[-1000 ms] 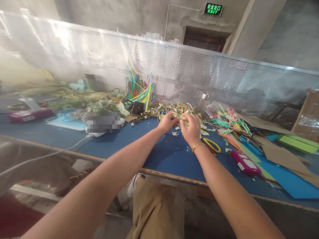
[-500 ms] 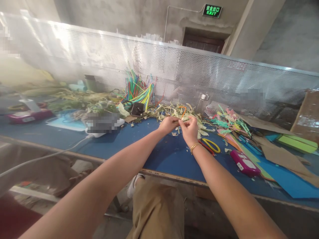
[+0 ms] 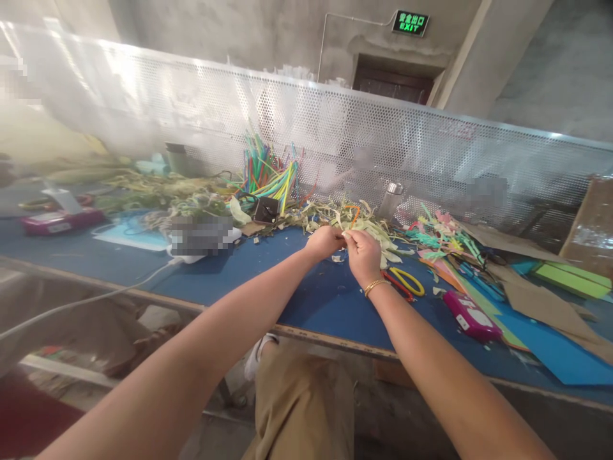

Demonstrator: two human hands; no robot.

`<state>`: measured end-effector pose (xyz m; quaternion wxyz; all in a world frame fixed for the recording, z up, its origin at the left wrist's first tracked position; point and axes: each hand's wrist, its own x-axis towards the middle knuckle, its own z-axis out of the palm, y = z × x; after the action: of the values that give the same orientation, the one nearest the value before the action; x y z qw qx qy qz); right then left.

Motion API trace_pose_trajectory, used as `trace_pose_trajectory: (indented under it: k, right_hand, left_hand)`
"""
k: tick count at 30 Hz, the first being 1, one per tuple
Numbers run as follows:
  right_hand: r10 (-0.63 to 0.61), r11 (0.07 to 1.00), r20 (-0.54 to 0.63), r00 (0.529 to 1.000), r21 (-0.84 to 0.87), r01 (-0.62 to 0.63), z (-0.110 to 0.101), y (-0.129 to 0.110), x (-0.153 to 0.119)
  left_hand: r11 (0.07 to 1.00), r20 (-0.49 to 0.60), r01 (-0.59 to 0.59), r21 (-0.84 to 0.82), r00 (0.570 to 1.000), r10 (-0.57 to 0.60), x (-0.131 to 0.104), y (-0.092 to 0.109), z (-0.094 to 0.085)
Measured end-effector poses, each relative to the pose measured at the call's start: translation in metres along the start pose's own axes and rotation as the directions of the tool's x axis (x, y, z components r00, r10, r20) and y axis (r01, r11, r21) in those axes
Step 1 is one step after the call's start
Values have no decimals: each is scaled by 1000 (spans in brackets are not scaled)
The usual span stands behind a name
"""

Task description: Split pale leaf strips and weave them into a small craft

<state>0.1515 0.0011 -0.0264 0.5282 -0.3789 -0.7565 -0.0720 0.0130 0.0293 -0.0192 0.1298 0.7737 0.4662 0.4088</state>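
Observation:
A thin orange strip, bent like a pipe cleaner (image 3: 354, 220), sticks up from between my two hands, which meet fingertip to fingertip above the table. My left hand (image 3: 323, 244) is closed in a pinch at its lower end. Thumb and fingers of my right hand (image 3: 364, 257) pinch at the same spot, and the fingers hide most of the join. Behind them lies a heap of pale green and whitish leaf-like scraps (image 3: 378, 235). A yellow loop (image 3: 407, 281) and a red one rest just right of my right wrist.
Upright coloured stems (image 3: 271, 169) stand at the back beside a dark box (image 3: 265, 209). A clear bottle (image 3: 391, 199) stands against the perforated metal screen (image 3: 325, 128). On the right are a magenta device (image 3: 472, 315) and coloured sheets (image 3: 550, 348). A white cable (image 3: 96, 303) crosses the table edge on the left.
My right hand has turned slightly, its fingers curling closer against the left fingertips. The orange strip stays between the hands. The view has shifted slightly.

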Motion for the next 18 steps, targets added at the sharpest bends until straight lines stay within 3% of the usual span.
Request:
trace_pose_trajectory:
  k: [6,10,12,15,18]
  right_hand:
    - [-32,999,23,999,-8,33,-3,-1,-1]
    - [-21,1000,26,999,8,20,-2,-5,-1]
    - [18,999,2,1000,48,-18,1,-6,-1]
    - [178,976,-63,982,137,-168,6,-5,-1]
    - [331,939,-64,941,118,-322,10,1,-1]
  left_hand:
    - [995,-24,-8,97,1000,10,-1,5,-4]
    - [999,-15,4,46,1000,-4,-2,3,-3]
    - [999,-18,29,-46,999,-29,-1,0,0]
    - [962,-58,118,-245,989,-136,2,-7,7]
    - [805,-122,190,-562,944,-308,8,-8,12]
